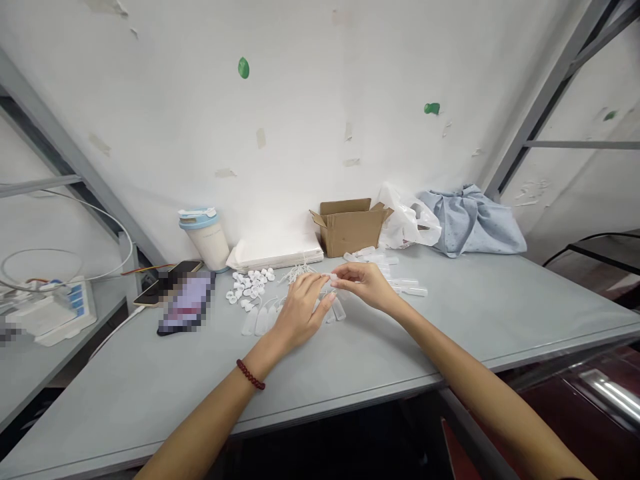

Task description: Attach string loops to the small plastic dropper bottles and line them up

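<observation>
My right hand (367, 285) pinches a small whitish plastic piece (331, 276) between thumb and fingertips. Coming in from the left, my left hand (303, 303) meets it, its fingertips at the same piece. The left fingers are bent and closed, and the back of the hand hides what lies inside them. Below and around the left hand, several translucent flat plastic bottles (263, 321) with thin tips lie in a row. White caps (250, 285) are heaped to the left, and thin white sticks or tubes (296, 272) lie just behind. More translucent bottles (411, 289) are to the right.
Along the wall stand a blue-lidded cup (206, 243), a stack of white sheets (280, 253), an open cardboard box (353, 232), a white plastic bag (407, 223) and a light blue cloth bundle (473, 220). A phone (167, 281) and a blurred purple item (189, 300) lie left.
</observation>
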`<state>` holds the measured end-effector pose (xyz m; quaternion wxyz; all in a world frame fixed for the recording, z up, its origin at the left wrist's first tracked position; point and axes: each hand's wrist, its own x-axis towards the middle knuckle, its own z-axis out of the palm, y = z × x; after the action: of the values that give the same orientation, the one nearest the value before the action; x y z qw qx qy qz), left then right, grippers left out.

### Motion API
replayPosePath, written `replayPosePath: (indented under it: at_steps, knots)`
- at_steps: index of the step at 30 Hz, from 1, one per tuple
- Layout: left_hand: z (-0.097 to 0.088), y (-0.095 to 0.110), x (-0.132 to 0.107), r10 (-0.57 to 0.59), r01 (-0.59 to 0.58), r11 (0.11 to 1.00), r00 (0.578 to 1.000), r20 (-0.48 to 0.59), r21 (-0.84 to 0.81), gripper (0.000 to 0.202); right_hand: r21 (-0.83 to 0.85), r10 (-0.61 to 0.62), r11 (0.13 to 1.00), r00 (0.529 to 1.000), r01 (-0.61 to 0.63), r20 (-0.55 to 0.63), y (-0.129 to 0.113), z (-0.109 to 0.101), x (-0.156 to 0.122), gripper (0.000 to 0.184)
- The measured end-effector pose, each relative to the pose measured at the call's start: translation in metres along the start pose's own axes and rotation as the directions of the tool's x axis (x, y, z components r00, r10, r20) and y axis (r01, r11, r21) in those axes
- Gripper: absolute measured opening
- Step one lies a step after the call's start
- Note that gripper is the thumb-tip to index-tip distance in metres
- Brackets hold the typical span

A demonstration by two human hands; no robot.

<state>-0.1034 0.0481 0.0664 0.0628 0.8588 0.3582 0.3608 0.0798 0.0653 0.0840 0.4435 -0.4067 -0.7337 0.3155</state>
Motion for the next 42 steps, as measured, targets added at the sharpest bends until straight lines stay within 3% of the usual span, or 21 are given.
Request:
replayPosePath:
  at_steps: [8, 13, 17, 22, 28, 35, 42]
  knots:
    - [0.0, 0.0, 0.003, -0.088, 0.083, 0.992, 0.995, -0.054, -0.092, 0.031, -0.162, -0.136, 0.979, 0.989, 0.125, -0.055, 0.001, 0.004, -0.001, 0.027]
    - [-0.002, -0.001, 0.005, -0.193, 0.183, 0.964, 0.981, -0.032, -0.192, 0.031, -0.328, -0.354, 0.89, 0.934, 0.318, -0.055, 0.007, 0.016, -0.006, 0.025]
    - [-0.001, -0.005, 0.006, -0.223, 0.215, 0.947, 0.975, -0.007, -0.239, 0.032, -0.396, -0.425, 0.83, 0.905, 0.392, 0.004, 0.011, 0.023, -0.008, 0.023]
    - [0.0, -0.007, 0.007, -0.237, 0.228, 0.944, 0.971, -0.011, -0.237, 0.032, -0.304, -0.397, 0.873, 0.918, 0.382, 0.012, 0.01, 0.022, -0.008, 0.023]
    - [0.001, -0.009, 0.005, -0.212, 0.195, 0.962, 0.975, -0.073, -0.193, 0.028, -0.14, -0.271, 0.951, 0.962, 0.274, 0.041, 0.006, 0.016, -0.006, 0.031]
    - [0.004, -0.011, 0.004, -0.199, 0.176, 0.965, 0.975, -0.103, -0.196, 0.026, -0.131, -0.231, 0.963, 0.972, 0.236, 0.05, 0.004, 0.014, -0.005, 0.034]
    - [0.003, -0.011, 0.007, -0.266, 0.233, 0.952, 0.951, -0.156, -0.199, 0.018, -0.177, -0.209, 0.958, 0.973, 0.224, 0.097, -0.002, 0.012, -0.006, 0.027]
